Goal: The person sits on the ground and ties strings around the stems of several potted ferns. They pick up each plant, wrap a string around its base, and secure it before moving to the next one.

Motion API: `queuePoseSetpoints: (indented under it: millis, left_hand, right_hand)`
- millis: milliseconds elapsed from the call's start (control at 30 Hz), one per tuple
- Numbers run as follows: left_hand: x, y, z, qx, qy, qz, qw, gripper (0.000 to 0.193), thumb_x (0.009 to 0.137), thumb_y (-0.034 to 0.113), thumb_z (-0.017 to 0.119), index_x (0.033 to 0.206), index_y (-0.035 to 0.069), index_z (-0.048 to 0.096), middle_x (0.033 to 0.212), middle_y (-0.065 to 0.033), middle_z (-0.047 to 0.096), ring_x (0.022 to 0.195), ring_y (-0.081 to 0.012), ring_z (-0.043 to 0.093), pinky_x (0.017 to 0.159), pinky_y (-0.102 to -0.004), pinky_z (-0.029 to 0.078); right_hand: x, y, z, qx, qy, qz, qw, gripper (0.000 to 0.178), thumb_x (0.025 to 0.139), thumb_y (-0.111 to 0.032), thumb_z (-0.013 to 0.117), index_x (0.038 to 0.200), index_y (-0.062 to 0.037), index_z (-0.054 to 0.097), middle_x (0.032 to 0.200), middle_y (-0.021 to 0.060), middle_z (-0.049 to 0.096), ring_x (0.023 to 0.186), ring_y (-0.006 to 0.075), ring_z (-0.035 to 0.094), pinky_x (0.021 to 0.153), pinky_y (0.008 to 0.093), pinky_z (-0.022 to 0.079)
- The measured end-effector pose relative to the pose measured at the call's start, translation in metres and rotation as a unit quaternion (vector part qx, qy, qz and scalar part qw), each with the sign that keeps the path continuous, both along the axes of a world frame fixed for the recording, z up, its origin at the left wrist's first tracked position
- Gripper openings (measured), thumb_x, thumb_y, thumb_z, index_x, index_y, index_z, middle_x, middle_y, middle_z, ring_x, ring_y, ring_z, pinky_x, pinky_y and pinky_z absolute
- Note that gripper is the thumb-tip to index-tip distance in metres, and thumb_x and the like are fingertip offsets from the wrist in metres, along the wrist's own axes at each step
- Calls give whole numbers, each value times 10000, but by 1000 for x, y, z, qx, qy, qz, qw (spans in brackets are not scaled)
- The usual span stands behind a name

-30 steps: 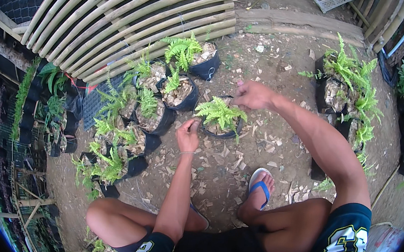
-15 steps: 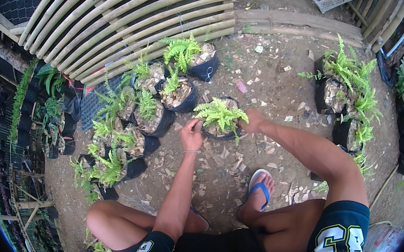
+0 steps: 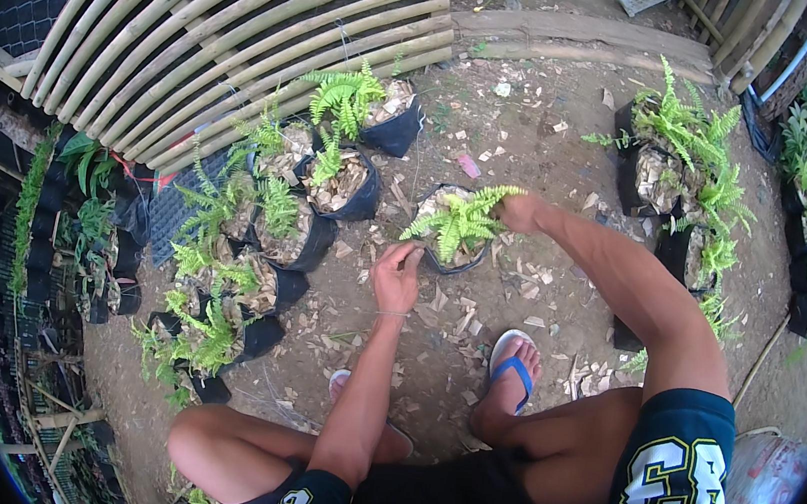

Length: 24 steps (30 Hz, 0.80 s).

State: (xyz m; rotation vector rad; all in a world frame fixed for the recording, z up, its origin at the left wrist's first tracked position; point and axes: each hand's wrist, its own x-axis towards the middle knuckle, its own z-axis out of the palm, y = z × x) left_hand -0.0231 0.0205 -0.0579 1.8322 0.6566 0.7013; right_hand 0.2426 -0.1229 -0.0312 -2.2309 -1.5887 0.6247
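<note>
A small fern (image 3: 462, 224) with bright yellow-green fronds grows in a black grow bag (image 3: 454, 266) on the ground in front of me. Pale wood chips show around its base. My left hand (image 3: 394, 276) is closed at the bag's near left rim, thumb and fingers pinched together there. At the far right side of the same bag, my right hand (image 3: 521, 211) is closed around the tip of a frond, its fingertips partly hidden.
Several bagged ferns (image 3: 278, 206) cluster to the left, beside a bamboo slat panel (image 3: 280, 25). More ferns (image 3: 687, 156) in black bags stand on the right. Wood chips litter the soil. My sandalled foot (image 3: 513, 371) is close by, and a filled plastic sack (image 3: 767, 488) sits lower right.
My right hand has moved up and away from the bag's right rim to a frond tip. The bag and my left hand have shifted slightly right.
</note>
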Motion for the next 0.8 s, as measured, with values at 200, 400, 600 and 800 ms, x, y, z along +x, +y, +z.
queuePoseSetpoints:
  millis: [200,400,600,800]
  left_hand:
    - [2,-18,14,1,-12,-45,999,132,920,17,721,1040,-10,770,1124,-103,725,921,-170,707,760,-277,568]
    - [12,-15,18,90,24,-125,988,141,869,-19,723,997,1,778,1364,-147,659,1113,-280,683,940,-365,556]
    - [27,3,11,133,46,-198,970,163,827,-31,739,973,25,785,1450,-167,612,1212,-358,639,1065,-428,489]
    - [33,8,8,212,30,-225,950,155,811,-52,738,942,19,778,1219,-148,712,1042,-347,693,926,-405,560]
  right_hand:
    - [32,-1,-10,-39,-132,37,990,282,884,-150,600,1100,16,673,1095,267,721,1046,437,690,890,514,567]
    - [21,-3,-18,-61,-35,-117,991,302,860,-64,567,1146,33,580,1037,312,696,1042,469,679,901,548,537]
    - [16,-7,-12,-60,45,-193,978,336,915,-74,523,1239,12,542,1173,312,678,1090,474,669,938,531,534]
    - [20,1,-15,-71,61,-201,975,396,882,-89,602,1263,-20,520,1119,301,695,1075,461,681,883,531,535]
